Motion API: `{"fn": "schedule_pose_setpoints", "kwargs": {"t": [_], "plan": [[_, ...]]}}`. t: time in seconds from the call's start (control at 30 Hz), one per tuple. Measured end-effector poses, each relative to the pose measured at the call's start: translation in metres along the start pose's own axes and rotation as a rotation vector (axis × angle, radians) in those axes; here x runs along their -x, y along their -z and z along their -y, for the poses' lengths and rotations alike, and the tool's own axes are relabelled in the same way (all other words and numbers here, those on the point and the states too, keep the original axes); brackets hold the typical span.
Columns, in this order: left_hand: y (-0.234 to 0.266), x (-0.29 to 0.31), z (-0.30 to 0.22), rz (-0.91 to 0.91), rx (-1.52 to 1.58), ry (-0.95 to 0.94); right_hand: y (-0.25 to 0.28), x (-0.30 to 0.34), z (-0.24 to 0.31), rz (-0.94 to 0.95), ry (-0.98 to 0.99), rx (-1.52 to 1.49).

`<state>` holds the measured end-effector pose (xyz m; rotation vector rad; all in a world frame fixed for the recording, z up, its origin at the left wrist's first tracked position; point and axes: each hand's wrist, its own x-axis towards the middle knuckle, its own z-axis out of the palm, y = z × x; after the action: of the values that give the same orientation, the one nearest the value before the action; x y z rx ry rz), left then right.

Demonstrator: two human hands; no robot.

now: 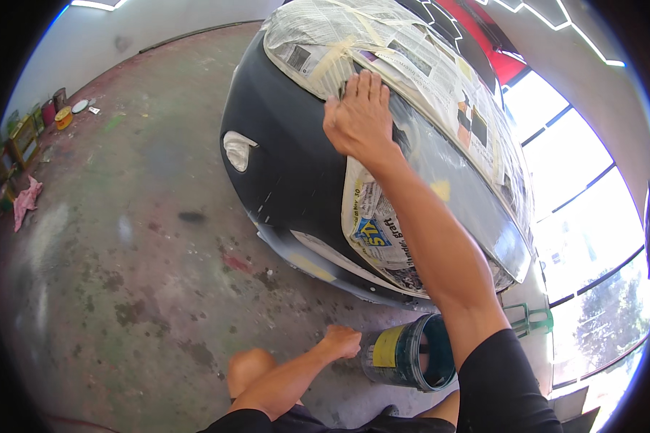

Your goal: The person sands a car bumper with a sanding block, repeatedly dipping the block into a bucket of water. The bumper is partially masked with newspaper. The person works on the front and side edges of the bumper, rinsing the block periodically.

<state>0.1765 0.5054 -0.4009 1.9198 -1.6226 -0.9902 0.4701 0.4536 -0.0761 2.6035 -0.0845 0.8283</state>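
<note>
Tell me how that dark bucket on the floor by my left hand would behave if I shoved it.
The bucket stands on a round base on rough, stained concrete, so it would probably scrape rather than glide. Its mouth is open, so a hard push could tip it and spill any contents. The left hand rests right beside it; its weight cannot be judged.

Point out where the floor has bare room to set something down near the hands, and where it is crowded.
Widest free patch: stained concrete floor between the car's black bumper and the paint tins along the wall. Crowded: by the left hand, the dark bucket and knee fill the space. The right hand presses on the masked car; a pink rag lies far left.
</note>
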Motion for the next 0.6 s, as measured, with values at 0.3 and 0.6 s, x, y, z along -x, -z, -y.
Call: {"fn": "schedule_pose_setpoints", "kwargs": {"t": [0.3, 0.6], "plan": [[-0.001, 0.012, 0.018, -0.029, 0.005, 0.028, 0.001, 0.042, -0.005, -0.023, 0.043, -0.05], [-0.004, 0.007, 0.026, -0.005, -0.024, 0.006, 0.046, 0.112, -0.017, -0.002, 0.12, -0.048]]}}
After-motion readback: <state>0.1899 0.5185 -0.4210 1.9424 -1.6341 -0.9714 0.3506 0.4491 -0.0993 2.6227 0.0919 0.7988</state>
